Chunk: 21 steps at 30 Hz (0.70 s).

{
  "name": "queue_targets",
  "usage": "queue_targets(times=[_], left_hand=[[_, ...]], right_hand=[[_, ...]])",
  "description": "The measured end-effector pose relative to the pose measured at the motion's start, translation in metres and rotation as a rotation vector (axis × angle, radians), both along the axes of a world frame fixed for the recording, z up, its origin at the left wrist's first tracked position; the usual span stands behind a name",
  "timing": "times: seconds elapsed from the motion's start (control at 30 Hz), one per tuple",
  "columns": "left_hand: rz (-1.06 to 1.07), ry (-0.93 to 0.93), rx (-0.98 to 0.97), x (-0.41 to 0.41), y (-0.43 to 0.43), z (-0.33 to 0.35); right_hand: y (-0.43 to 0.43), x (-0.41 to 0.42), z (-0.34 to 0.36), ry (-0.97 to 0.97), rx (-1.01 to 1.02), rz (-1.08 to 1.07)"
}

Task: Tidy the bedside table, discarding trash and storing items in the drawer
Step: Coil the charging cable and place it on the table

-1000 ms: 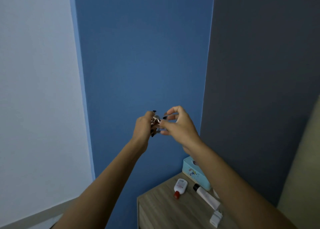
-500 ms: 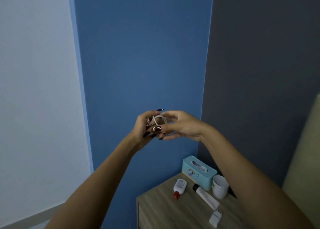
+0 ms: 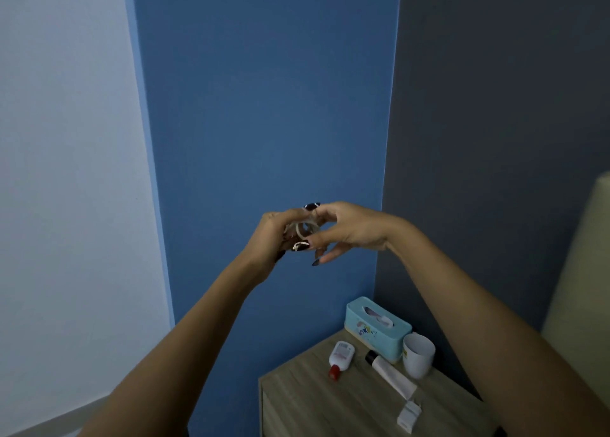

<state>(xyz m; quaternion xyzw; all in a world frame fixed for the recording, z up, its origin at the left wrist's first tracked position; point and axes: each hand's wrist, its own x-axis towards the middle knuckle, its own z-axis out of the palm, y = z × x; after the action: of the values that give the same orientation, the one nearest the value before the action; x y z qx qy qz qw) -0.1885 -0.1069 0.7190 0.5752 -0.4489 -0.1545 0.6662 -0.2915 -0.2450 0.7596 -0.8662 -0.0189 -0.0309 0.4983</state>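
Observation:
Both hands are raised in front of the blue wall. My left hand (image 3: 275, 235) grips a small coil of white cable (image 3: 305, 228). My right hand (image 3: 346, 230) pinches the coil's loop with thumb and forefinger, its other fingers spread below. Part of the cable is hidden inside the left fist. The wooden bedside table (image 3: 303, 403) stands at the lower right, well beneath the hands. On it lie a white bottle with a red cap (image 3: 340, 359), a white tube with a black cap (image 3: 391, 375) and a white charger plug (image 3: 409, 416).
A light blue tissue box (image 3: 376, 329) stands at the table's back edge with a white cup (image 3: 417, 354) next to it. A beige headboard (image 3: 581, 291) rises on the right. Pale wall fills the left side.
The right hand has turned over and swung round the coil, from fingers curled above it to thumb and forefinger pinching the loop. The right arm moved aside, uncovering the cup and tissue box.

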Motion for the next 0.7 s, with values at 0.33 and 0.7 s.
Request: queue_targets(times=[0.33, 0.7], left_hand=[[0.217, -0.296, 0.087, 0.002, -0.002, 0.008], [0.109, -0.417, 0.213, -0.003, 0.002, 0.002]], right_hand=[[-0.002, 0.001, -0.012, -0.260, -0.064, -0.216], [-0.002, -0.001, -0.019, -0.194, -0.077, -0.336]])
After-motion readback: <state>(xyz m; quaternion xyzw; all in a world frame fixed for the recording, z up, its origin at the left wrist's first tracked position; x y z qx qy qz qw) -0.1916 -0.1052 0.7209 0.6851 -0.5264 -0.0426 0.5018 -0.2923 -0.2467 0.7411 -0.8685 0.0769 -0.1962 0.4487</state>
